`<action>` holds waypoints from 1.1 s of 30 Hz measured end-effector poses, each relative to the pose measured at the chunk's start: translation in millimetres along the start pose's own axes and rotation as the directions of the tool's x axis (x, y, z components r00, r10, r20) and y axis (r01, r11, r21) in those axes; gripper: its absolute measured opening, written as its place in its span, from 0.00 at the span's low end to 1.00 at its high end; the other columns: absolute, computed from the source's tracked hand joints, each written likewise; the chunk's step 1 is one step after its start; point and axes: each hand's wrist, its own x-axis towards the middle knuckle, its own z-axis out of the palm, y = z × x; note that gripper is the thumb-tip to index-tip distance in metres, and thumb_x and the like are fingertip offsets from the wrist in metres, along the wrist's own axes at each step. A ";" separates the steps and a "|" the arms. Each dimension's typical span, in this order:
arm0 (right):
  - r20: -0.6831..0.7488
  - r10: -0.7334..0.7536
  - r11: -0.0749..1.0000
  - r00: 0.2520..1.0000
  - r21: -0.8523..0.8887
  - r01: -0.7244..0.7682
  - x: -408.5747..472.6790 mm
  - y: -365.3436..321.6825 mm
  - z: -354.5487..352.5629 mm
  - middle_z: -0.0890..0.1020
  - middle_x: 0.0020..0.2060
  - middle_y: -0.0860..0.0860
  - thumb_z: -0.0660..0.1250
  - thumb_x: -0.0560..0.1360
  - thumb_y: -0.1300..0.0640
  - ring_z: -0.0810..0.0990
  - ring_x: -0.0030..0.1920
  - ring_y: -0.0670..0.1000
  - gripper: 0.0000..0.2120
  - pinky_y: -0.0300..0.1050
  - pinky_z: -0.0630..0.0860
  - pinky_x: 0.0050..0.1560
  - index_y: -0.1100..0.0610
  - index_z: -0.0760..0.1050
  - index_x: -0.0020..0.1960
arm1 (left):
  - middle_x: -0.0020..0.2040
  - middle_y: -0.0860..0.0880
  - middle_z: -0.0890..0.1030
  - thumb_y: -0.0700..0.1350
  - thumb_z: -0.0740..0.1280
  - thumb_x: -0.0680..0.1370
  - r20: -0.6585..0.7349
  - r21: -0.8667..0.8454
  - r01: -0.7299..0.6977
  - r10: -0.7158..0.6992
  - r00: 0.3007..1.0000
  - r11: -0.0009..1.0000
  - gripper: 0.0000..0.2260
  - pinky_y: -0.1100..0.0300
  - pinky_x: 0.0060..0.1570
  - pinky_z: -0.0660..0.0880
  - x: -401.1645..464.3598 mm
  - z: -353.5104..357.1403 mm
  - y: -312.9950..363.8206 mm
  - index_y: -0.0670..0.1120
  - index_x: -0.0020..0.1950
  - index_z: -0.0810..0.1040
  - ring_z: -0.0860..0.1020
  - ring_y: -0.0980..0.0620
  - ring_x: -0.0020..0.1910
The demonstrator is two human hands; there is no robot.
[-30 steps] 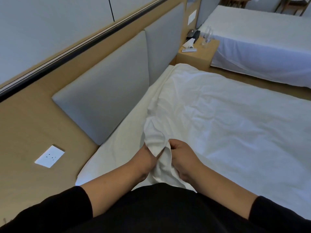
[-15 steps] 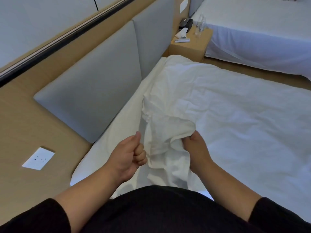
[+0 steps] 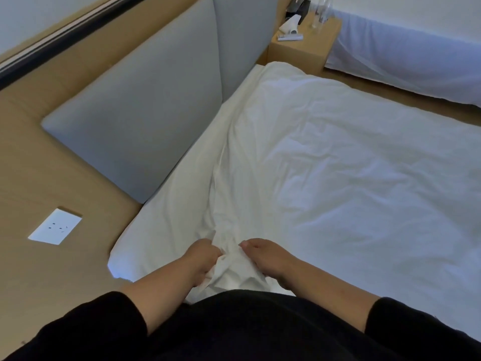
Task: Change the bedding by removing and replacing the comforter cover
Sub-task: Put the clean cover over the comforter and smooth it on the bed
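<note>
A tan wood wall panel (image 3: 39,162) runs along the left, topped by a dark horizontal rail (image 3: 52,35) with pale wall above. Two grey padded headboard cushions (image 3: 145,121) are mounted on the panel, side by side. A white socket plate (image 3: 55,226) is set into the wood at lower left. A wooden nightstand (image 3: 302,48) stands between two beds, carrying small items too blurred to identify. The second bed (image 3: 411,50) is dressed in white. Wood-toned floor (image 3: 390,92) separates the beds. Lighting is dim and cool.
</note>
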 end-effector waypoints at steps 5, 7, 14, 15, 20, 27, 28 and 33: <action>-0.202 0.089 0.987 0.975 -0.116 -0.114 36.6 34.6 -2.1 0.80 0.54 0.47 0.60 0.80 0.42 0.79 0.50 0.48 0.14 0.44 0.76 0.52 0.47 0.76 0.60 | 0.51 0.46 0.84 0.45 0.63 0.77 -0.106 0.033 -0.088 0.091 0.990 0.996 0.11 0.55 0.51 0.79 32.3 -32.4 -26.0 0.45 0.56 0.81 0.82 0.45 0.48; -0.217 0.128 0.960 0.968 -0.217 -0.176 59.2 49.9 3.5 0.79 0.61 0.49 0.62 0.80 0.41 0.78 0.55 0.50 0.19 0.44 0.73 0.55 0.50 0.73 0.65 | 0.46 0.47 0.86 0.50 0.70 0.72 -0.063 -0.085 -0.068 0.063 0.996 0.994 0.13 0.58 0.43 0.80 41.7 -43.6 -39.5 0.47 0.55 0.83 0.85 0.47 0.43; -0.434 0.159 0.912 0.887 -0.279 -0.300 135.5 82.4 65.6 0.61 0.75 0.53 0.67 0.71 0.31 0.66 0.73 0.59 0.46 0.59 0.67 0.68 0.54 0.55 0.78 | 0.53 0.48 0.85 0.61 0.76 0.69 0.100 -0.177 0.154 -0.138 0.985 0.972 0.30 0.55 0.47 0.81 89.1 -58.1 -64.4 0.45 0.63 0.76 0.84 0.48 0.48; -0.505 0.151 0.907 0.850 -0.272 -0.323 143.6 87.4 65.5 0.61 0.76 0.53 0.66 0.73 0.32 0.65 0.74 0.58 0.44 0.60 0.66 0.69 0.54 0.54 0.78 | 0.52 0.49 0.84 0.59 0.78 0.68 0.100 -0.125 0.155 -0.143 0.985 0.980 0.30 0.57 0.45 0.80 95.8 -61.5 -65.3 0.45 0.64 0.76 0.84 0.50 0.48; -0.594 0.312 0.851 0.741 -0.172 -0.496 184.3 122.3 47.4 0.64 0.72 0.55 0.65 0.75 0.35 0.67 0.70 0.61 0.38 0.63 0.68 0.64 0.54 0.58 0.75 | 0.57 0.48 0.79 0.51 0.75 0.65 -0.123 0.321 0.108 -0.072 0.990 0.941 0.29 0.57 0.47 0.73 136.9 -86.6 -73.0 0.47 0.63 0.72 0.76 0.49 0.48; -0.592 0.143 0.832 0.793 -0.363 -0.420 208.7 158.4 61.5 0.77 0.54 0.58 0.57 0.82 0.50 0.77 0.55 0.61 0.14 0.52 0.70 0.53 0.58 0.76 0.57 | 0.62 0.49 0.78 0.65 0.78 0.64 -0.081 0.351 0.107 -0.084 0.993 0.930 0.42 0.54 0.60 0.73 189.6 -85.8 -94.5 0.46 0.71 0.71 0.77 0.46 0.58; -0.641 0.139 0.891 0.755 -0.252 -0.378 205.0 160.5 59.4 0.78 0.52 0.59 0.57 0.82 0.52 0.77 0.52 0.61 0.12 0.50 0.69 0.50 0.59 0.76 0.54 | 0.65 0.48 0.77 0.63 0.78 0.65 -0.093 0.369 0.104 -0.074 0.993 0.923 0.41 0.53 0.61 0.73 193.5 -86.3 -97.5 0.46 0.72 0.71 0.77 0.45 0.60; -0.858 0.037 0.990 0.512 -0.040 -0.138 150.9 161.5 0.5 0.72 0.36 0.53 0.57 0.81 0.49 0.68 0.39 0.55 0.11 0.45 0.57 0.38 0.53 0.66 0.43 | 0.68 0.43 0.75 0.56 0.79 0.67 -0.179 0.500 0.099 -0.009 0.984 0.861 0.40 0.60 0.51 0.67 184.2 -86.2 -103.3 0.41 0.71 0.67 0.76 0.44 0.62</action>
